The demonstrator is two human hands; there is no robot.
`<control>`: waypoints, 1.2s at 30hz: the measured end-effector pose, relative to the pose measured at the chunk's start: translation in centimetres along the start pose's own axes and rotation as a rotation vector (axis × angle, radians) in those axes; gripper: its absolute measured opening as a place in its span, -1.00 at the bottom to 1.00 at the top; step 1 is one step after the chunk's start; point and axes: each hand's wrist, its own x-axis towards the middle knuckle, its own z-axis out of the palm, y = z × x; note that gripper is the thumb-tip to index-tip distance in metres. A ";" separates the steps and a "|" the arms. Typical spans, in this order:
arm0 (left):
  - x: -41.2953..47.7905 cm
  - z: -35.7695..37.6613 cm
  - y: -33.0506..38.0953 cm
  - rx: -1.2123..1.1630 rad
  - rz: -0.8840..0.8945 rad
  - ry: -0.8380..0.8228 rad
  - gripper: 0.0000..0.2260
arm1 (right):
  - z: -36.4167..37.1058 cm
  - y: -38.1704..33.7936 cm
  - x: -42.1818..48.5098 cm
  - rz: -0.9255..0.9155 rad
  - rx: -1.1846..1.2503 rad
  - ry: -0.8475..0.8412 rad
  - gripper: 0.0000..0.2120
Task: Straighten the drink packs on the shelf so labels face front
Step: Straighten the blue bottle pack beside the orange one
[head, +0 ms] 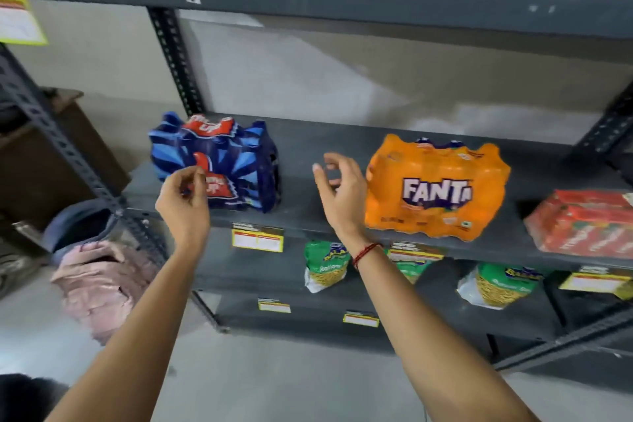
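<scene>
Hands are hovering in front of the middle shelf [308, 212], and I am holding nothing in either. My left hand [185, 202], at centre left of the frame, is curling loosely with fingertips pinched near each other, sitting just in front of the blue pack [219, 161]; whether it is actually touching the wrap I cannot tell. My right hand [339, 188], at frame centre, is half open with fingers bent, hanging in the bare gap between the blue pack and the orange pack [435, 188].

The blue pack is standing at the left end of the shelf, turned at an angle so a corner is pointing out toward me and its label is slanting off to the lower left. The orange pack, right of centre, is showing its label fairly square to the front, tilting only a little. A red pack [582, 223] is lying at the right edge of the frame, partly cut off.

I am judging the blue pack to be the one needing the turn: my left hand is nearest it, and my right is sitting just beside its right end, so the two are bracketing it for a twist.
</scene>
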 end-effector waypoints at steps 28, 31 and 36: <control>3.0 0.9 -2.9 -0.003 -0.378 -0.324 -0.48 | 5.0 3.0 -2.0 0.219 -0.047 -0.343 -0.55; 2.6 1.4 -2.6 -0.001 -0.391 -0.327 -0.46 | 4.3 3.2 -1.9 0.222 -0.042 -0.342 -0.54; 2.7 1.0 -2.5 -0.005 -0.398 -0.353 -0.43 | 4.0 3.3 -2.0 0.221 -0.031 -0.344 -0.53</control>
